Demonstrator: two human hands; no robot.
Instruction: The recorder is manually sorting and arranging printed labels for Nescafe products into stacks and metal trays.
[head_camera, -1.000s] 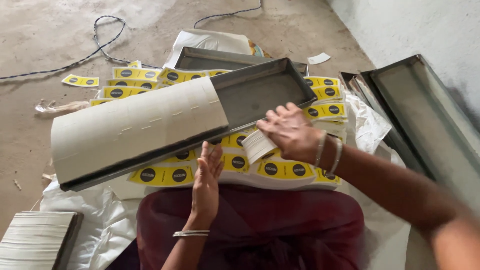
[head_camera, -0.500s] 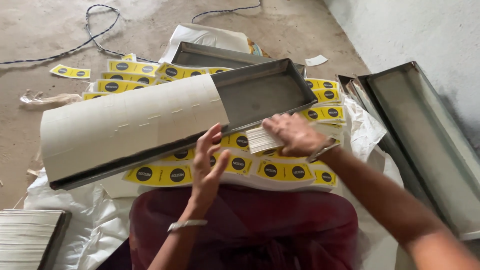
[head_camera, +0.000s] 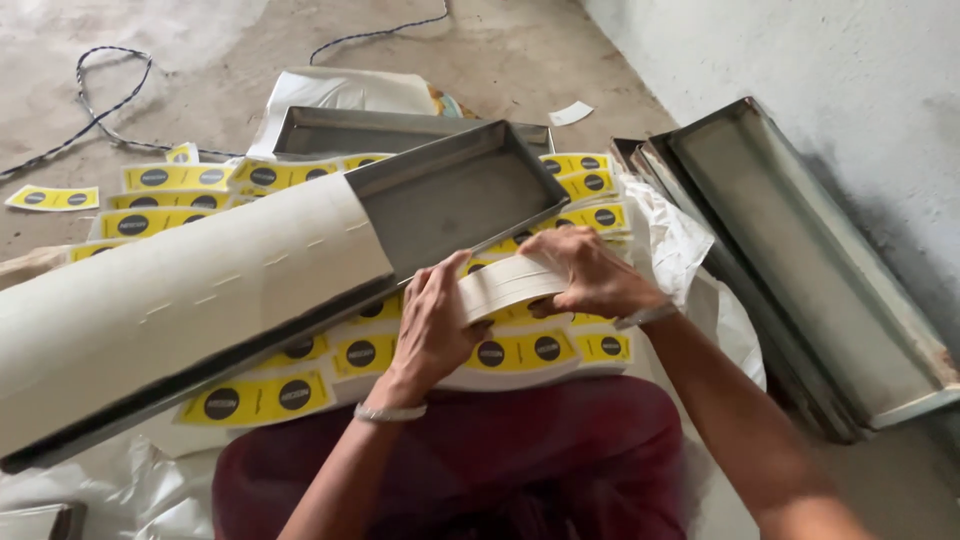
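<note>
Both hands on white paper stack (head_camera: 505, 285): left hand (head_camera: 435, 330) fingers curled round near end, right hand (head_camera: 590, 275) pinching far end. Step looks like squaring it beside metal tray (head_camera: 450, 195); next needs even grip.

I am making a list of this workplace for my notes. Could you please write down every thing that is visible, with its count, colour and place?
paper stack: one, white, held between both hands
long tray: one, grey metal, across the middle, its left part filled with white paper
label sheets: many, yellow with black circles, under the tray
more trays: several, grey, right by the wall
cable: one, dark, floor top left
cloth: one, maroon, on the lap
left hand: holds the stack's left end
right hand: holds its right end
</note>
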